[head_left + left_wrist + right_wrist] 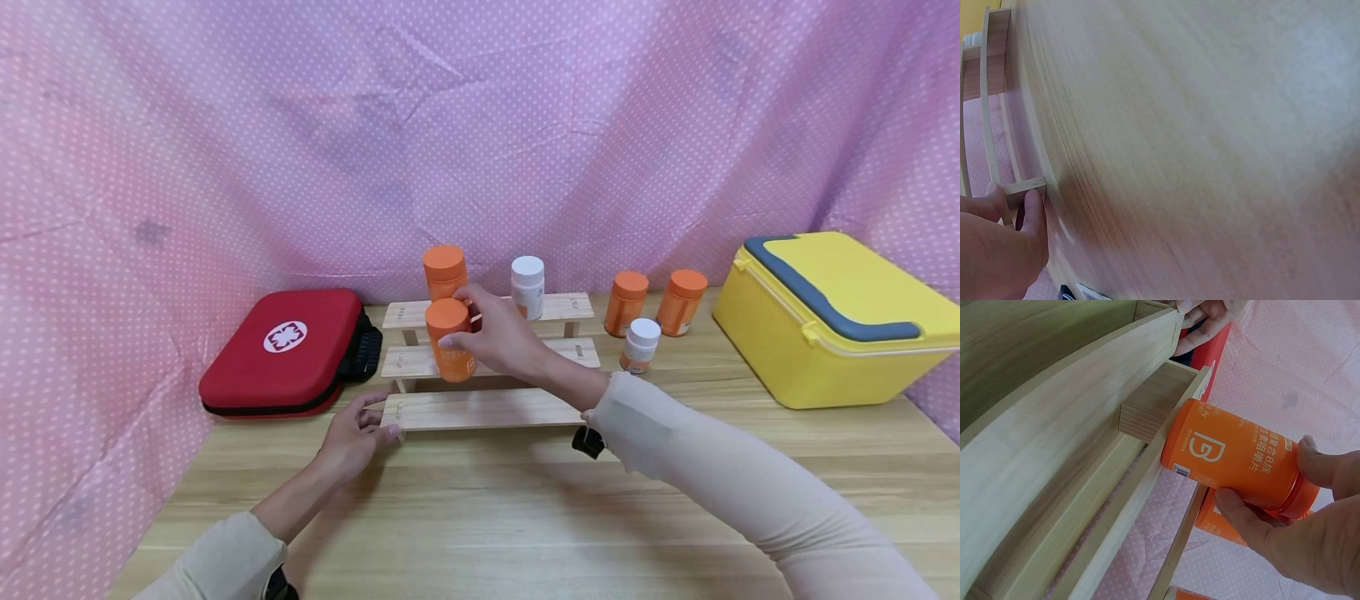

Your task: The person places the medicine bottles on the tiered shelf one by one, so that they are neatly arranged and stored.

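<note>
A three-step wooden rack [480, 409] stands on the table. My left hand [352, 439] grips the left end of its lowest step; in the left wrist view, its fingers [1034, 215] lie against the end support. An orange bottle [452, 350] with an orange lid is pinched in my right hand [510, 337], upright at the left part of the middle step. The right wrist view puts the bottle's base [1175, 434] at that step's edge; whether it bears weight there I cannot tell. Behind, on the top step, stand another orange bottle [444, 265] and a white-lidded bottle [528, 287].
To the left lies a red first-aid case [285, 354] with a black handle. Right of the rack are two orange bottles [626, 304] and a small white-lidded bottle [640, 345]. A yellow box [832, 333] with a grey handle sits far right. Pink dotted cloth [480, 150] hangs behind.
</note>
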`<state>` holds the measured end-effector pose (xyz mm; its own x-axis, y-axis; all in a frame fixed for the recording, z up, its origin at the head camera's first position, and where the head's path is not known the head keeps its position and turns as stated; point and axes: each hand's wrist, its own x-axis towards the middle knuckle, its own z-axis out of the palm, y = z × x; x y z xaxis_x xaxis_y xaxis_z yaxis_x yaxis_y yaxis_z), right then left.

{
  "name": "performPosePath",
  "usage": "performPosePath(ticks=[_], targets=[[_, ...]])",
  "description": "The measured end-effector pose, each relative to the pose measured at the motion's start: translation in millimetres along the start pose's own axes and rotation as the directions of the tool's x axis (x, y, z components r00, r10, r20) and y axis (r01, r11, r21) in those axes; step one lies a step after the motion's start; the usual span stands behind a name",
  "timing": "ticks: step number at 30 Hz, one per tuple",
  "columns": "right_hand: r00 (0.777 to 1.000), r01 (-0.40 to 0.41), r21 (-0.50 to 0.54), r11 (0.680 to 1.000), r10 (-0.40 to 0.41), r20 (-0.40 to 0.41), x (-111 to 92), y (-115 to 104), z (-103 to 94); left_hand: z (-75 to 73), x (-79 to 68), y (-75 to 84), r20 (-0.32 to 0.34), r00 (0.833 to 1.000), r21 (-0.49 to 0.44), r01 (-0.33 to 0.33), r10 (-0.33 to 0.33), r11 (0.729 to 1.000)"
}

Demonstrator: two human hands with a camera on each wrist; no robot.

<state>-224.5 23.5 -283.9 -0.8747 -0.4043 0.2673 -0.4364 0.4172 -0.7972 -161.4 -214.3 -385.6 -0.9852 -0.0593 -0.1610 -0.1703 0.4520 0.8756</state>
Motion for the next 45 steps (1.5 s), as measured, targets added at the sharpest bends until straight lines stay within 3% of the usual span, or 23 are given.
performPosePath(ticks=[7,12,22,28,33,38,45], targets=[[1.000,-0.015,0.019,1.000,0.015,-0.001,-1.2,2.4,-0.3,-0.5,-1.0,1.5,0.008,1.000,-0.013,0.001,-0.001,1.000],[0.996,-0.080,-0.011,0.997,0.081,0.026,-7.8,7.1,-12.6,-0.1,-0.7,1.3,0.008,1.000,-0.014,0.004,-0.004,1.000],[0.998,-0.060,0.008,0.998,0.060,0.034,-60.8,23.2,-56.6,-1.7,-1.5,-0.6,0.012,1.000,-0.025,0.001,-0.001,1.000],[1.000,-0.021,-0.033,0.999,0.020,-0.013,-93.4,36.7,-80.9,-2.0,-0.7,-1.6,0.006,1.000,-0.024,0.003,-0.003,1.000],[0.996,-0.073,-0.091,0.993,0.068,-0.050,-115.9,49.4,-109.7,-1.0,-0.6,-2.1,0.011,1.000,-0.033,-0.004,0.004,0.999],[0.987,-0.138,-0.149,0.979,0.124,-0.103,-127.5,70.2,-135.6,-0.6,0.3,-1.3,0.008,1.000,-0.025,-0.005,0.005,1.000],[0.973,-0.147,-0.197,0.969,0.107,-0.203,-135.1,98.2,-156.8,-0.4,-0.3,-0.6,0.012,1.000,-0.013,-0.006,0.007,1.000]])
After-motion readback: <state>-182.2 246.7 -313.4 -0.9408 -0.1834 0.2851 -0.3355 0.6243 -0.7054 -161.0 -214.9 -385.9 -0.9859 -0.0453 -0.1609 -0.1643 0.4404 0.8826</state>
